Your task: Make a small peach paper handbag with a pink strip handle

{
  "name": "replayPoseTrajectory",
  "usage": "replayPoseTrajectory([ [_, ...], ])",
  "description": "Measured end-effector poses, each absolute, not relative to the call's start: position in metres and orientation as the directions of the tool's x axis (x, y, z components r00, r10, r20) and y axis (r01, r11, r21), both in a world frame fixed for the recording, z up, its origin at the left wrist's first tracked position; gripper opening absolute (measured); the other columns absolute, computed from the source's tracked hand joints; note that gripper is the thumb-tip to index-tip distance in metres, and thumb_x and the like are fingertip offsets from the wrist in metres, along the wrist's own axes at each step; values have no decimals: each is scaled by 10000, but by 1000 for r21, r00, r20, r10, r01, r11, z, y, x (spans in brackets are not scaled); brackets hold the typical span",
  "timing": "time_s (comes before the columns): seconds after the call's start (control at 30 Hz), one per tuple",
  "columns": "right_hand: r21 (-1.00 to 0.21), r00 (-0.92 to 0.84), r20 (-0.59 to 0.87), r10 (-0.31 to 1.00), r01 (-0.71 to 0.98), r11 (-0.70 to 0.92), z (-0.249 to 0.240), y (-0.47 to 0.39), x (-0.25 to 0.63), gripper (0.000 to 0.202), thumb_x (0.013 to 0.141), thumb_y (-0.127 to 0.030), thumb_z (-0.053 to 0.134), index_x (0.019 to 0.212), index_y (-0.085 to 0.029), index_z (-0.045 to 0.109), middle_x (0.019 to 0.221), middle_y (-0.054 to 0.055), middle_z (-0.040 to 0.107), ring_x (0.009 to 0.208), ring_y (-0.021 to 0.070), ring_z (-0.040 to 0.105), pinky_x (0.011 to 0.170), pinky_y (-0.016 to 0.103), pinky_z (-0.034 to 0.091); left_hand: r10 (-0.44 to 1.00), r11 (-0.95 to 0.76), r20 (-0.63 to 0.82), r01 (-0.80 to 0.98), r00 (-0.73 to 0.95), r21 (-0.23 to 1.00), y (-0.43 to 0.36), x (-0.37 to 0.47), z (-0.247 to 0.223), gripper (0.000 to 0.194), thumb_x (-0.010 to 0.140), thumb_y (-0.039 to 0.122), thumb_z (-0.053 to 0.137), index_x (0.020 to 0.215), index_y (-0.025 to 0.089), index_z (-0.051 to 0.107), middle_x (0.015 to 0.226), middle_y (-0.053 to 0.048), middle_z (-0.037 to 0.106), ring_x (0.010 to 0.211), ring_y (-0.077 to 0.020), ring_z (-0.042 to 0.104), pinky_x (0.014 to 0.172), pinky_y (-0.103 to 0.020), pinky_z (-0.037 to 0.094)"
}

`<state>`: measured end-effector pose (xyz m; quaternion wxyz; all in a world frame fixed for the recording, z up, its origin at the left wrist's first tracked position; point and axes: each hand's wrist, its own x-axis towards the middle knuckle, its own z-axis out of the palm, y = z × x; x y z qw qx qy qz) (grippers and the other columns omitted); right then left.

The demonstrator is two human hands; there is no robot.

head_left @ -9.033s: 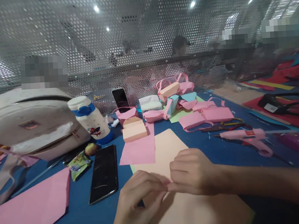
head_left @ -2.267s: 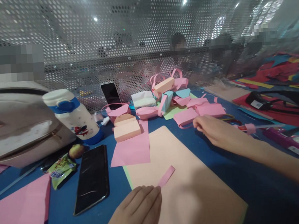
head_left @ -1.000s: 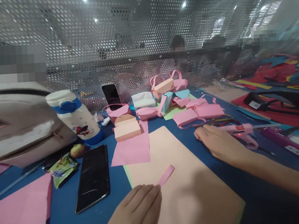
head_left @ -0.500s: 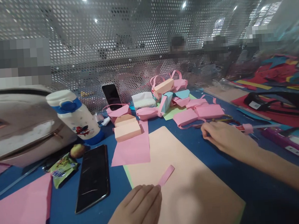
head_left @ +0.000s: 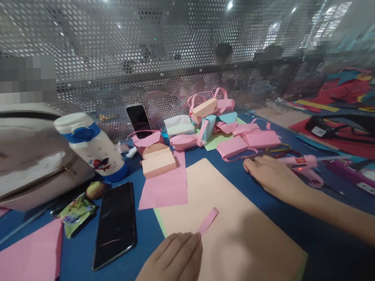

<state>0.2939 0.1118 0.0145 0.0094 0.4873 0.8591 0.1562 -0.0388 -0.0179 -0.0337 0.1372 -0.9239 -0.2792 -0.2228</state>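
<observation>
My left hand (head_left: 174, 262) lies over the peach paper sheet (head_left: 229, 205), its fingers pressed together on the lower end of a short pink paper strip (head_left: 209, 219). To the right of the sheet, my right hand (head_left: 267, 172) is low over the blue table, fingers curled; whatever is beneath them is hidden. Just beyond it sit pink paper boxes (head_left: 232, 148) with thin strap loops. A pink glue gun (head_left: 303, 162) with a small red light lies right of that hand. Pliers or scissors handles (head_left: 288, 153) show behind the hand.
Left are a black phone (head_left: 114, 225), a snack packet (head_left: 76, 213), a bottle (head_left: 92, 146), a bag (head_left: 26, 154) and folded pink paper (head_left: 26, 265). Peach boxes (head_left: 159, 164) stand mid-table. A purple case (head_left: 361, 174) and black headset (head_left: 348, 128) are at right.
My right hand has shifted slightly left and down, and more of the glue gun shows. My left hand stays on the strip.
</observation>
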Motion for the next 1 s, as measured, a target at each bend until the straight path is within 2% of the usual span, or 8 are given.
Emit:
replayPoseTrajectory([
  [0.13, 326, -567, 137, 812, 800, 503, 10, 108, 290, 392, 633, 141, 461, 863, -168, 528, 777, 81, 617, 739, 264, 547, 653, 333, 283, 456, -808, 493, 577, 741, -118, -18, -38, -34, 390, 1022, 113, 323, 1266, 80, 625, 1214, -151, 688, 1100, -250, 629, 925, -388, 564],
  [0.23, 250, -580, 127, 805, 804, 540, 10, 105, 291, 429, 581, 148, 445, 850, -179, 514, 782, 65, 590, 716, 246, 524, 629, 318, 262, 440, -822, 451, 550, 776, -146, -16, -37, -21, 368, 1021, 98, 344, 1229, 69, 646, 1174, -141, 706, 1053, -235, 658, 889, -362, 576],
  [0.3, 197, -573, 167, 803, 817, 542, 16, 104, 293, 400, 611, 130, 443, 848, -187, 500, 777, 55, 568, 712, 240, 514, 625, 313, 259, 437, -826, 427, 541, 792, -159, -15, -37, -13, 385, 1030, 98, 319, 1226, 62, 648, 1180, -140, 706, 1049, -238, 664, 873, -362, 581],
  [0.43, 136, -545, 317, 777, 836, 531, 37, 107, 299, 201, 827, -10, 422, 837, -206, 470, 755, 55, 555, 703, 239, 510, 666, 329, 299, 430, -824, 442, 542, 787, -163, -14, -36, -9, 402, 1023, 77, 302, 1191, 51, 667, 1166, -140, 719, 1030, -249, 670, 848, -376, 595],
  [0.5, 95, -537, 329, 777, 837, 538, 42, 109, 303, 155, 877, -81, 425, 815, -219, 455, 753, 54, 571, 697, 236, 523, 674, 330, 318, 427, -825, 443, 540, 788, -165, -15, -36, -10, 402, 1016, 62, 306, 1189, 50, 668, 1160, -144, 721, 1031, -245, 670, 844, -373, 600],
  [0.67, 65, -551, 257, 794, 830, 554, 31, 113, 307, 193, 830, -38, 468, 793, -223, 430, 708, 22, 585, 647, 212, 550, 617, 299, 313, 434, -819, 456, 551, 777, -159, -16, -34, -18, 389, 1008, 54, 322, 1190, 54, 665, 1162, -144, 717, 1025, -249, 669, 847, -383, 592],
  [0.83, 7, -527, 221, 821, 842, 539, 15, 119, 304, 214, 848, -35, 524, 823, -219, 417, 752, 9, 630, 691, 201, 587, 648, 282, 339, 426, -813, 490, 559, 761, -162, -15, -35, -21, 422, 1027, 71, 271, 1192, 56, 660, 1166, -134, 717, 1029, -249, 666, 857, -385, 569],
  [1.0, 34, -509, 197, 838, 858, 513, 12, 122, 299, 223, 835, -14, 543, 826, -210, 437, 759, 13, 645, 708, 206, 605, 653, 280, 348, 445, -809, 434, 560, 783, -180, -15, -35, -13, 389, 1044, 120, 314, 1181, 81, 675, 1157, -105, 728, 1028, -223, 665, 869, -345, 572],
])
